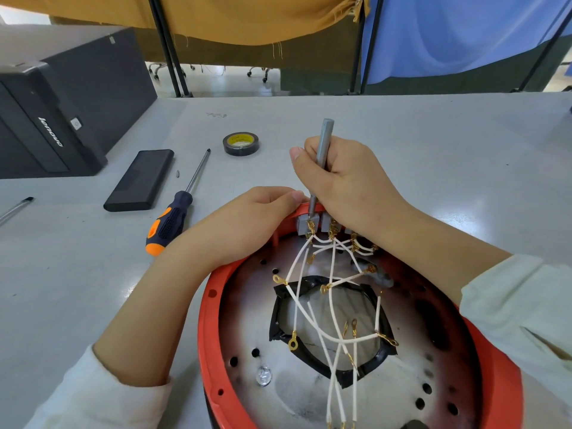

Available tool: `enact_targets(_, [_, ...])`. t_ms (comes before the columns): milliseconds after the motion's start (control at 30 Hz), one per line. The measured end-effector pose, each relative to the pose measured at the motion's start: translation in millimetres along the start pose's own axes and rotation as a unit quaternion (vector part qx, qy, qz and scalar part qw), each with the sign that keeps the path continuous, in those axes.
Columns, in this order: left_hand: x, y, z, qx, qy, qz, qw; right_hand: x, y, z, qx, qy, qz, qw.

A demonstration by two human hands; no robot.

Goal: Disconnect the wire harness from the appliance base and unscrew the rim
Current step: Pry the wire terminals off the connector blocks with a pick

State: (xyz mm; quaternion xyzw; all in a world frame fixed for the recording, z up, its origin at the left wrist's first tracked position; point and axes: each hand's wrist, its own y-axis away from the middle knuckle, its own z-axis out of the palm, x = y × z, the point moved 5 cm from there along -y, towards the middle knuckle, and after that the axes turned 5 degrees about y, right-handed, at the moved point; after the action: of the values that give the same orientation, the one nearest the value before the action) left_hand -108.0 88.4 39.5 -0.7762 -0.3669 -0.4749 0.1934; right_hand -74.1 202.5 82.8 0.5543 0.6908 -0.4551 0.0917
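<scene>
1. The appliance base (309, 391) lies on the grey bench (433, 168) close to the person, its open metal underside facing up inside a red-orange rim (207, 308).
2. The wire harness (328, 305), a bundle of white wires with gold ring terminals, fans out across the underside from grey terminal blocks (309, 222) at the far edge of the rim.
3. The right hand (343, 181) is wrapped around a slim grey screwdriver (323, 150), held upright with its tip down at the left terminal block.
4. The left hand (247, 221) rests on the far-left part of the rim, its curled fingers touching the rim just beside the terminal blocks.
5. A black ring of tape (325, 363) frames the central opening of the underside.
6. To the left on the bench lie an orange-and-black screwdriver (176, 215), a flat black case (139, 181) and a roll of black tape (240, 144).
7. A black computer tower (62, 113) stands at the far left.
</scene>
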Motion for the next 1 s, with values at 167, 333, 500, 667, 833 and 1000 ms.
enact_targets(167, [2,1,1,-0.004,0.022,0.006,1.000,4,-7,5,-0.031,0.013,0.030,0.999])
enact_targets(333, [2,1,1,-0.003,0.022,0.009,1.000,5,-12,11,-0.051,0.042,0.053,0.996])
enact_targets(500, [1,0,1,0.006,0.020,0.001,1.000,13,-18,15,-0.085,0.020,0.118,0.989])
enact_targets(667, [-1,-1,0,0.002,0.015,-0.002,1.000,14,-19,19,-0.108,0.008,0.141,0.984])
enact_targets(833, [0,0,0,0.009,0.018,-0.001,1.000,12,-15,9,-0.072,0.018,0.115,0.991])
enact_targets(1000, [3,2,0,0.002,0.011,0.010,1.000,6,-6,-22,-0.016,-0.012,0.116,0.993])
